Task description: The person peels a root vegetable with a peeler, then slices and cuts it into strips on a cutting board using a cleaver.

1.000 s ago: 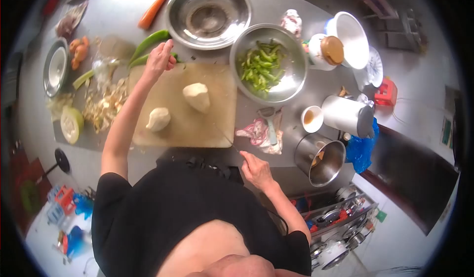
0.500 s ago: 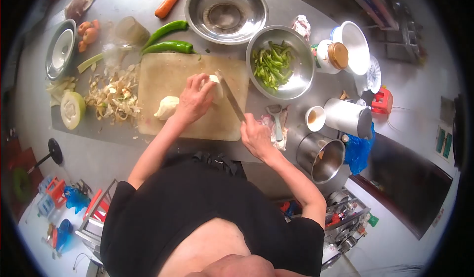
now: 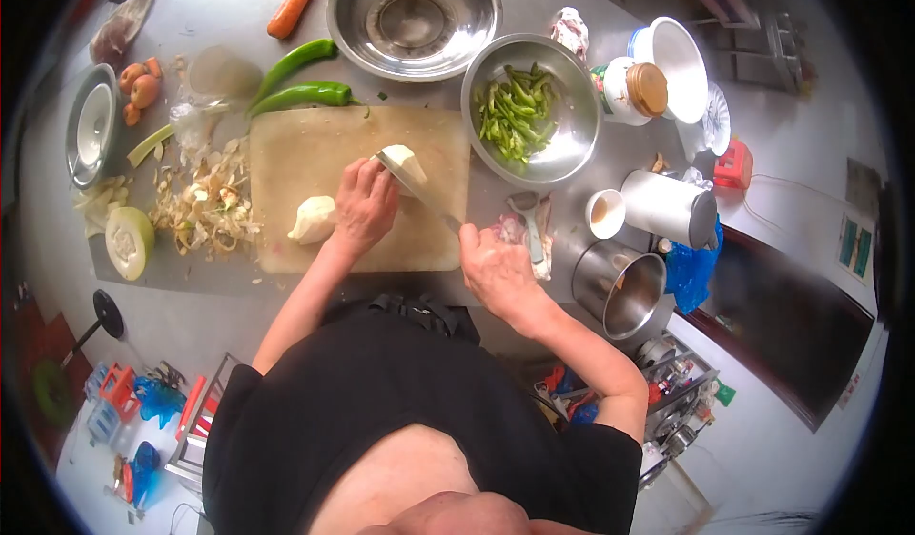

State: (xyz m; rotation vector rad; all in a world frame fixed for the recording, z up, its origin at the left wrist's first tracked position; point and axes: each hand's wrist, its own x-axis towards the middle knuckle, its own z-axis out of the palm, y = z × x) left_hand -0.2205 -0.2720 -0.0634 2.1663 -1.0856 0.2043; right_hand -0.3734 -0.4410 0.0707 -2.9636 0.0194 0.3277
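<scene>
On the left of the desk (image 3: 181, 270), a cut pale-green gourd (image 3: 130, 242) lay near a heap of peelings (image 3: 205, 201). Further right, two long green peppers (image 3: 303, 95) lay just beyond the cutting board (image 3: 276, 159). One peeled root vegetable (image 3: 313, 220) rested on the board's left half, apart from the left hand (image 3: 366, 206). That hand had its fingers bent around the left side of a second peeled piece (image 3: 402, 161), grasping it against the board; the fingertips were partly hidden. The piece looked firm, fairly dense and not fragile, though its bare flesh was probably damp and slippery. Its rounded flank, clear of the edge, seemed the safest hold, with fingertips tucked back. The knife (image 3: 419, 190) slanted across this piece, thin and stiff, best held by its handle, around which the right hand (image 3: 500, 273) was clenched. Rightward lay a peeler (image 3: 531, 225), below a steel bowl (image 3: 577, 144) holding green pepper strips (image 3: 516, 114).
</scene>
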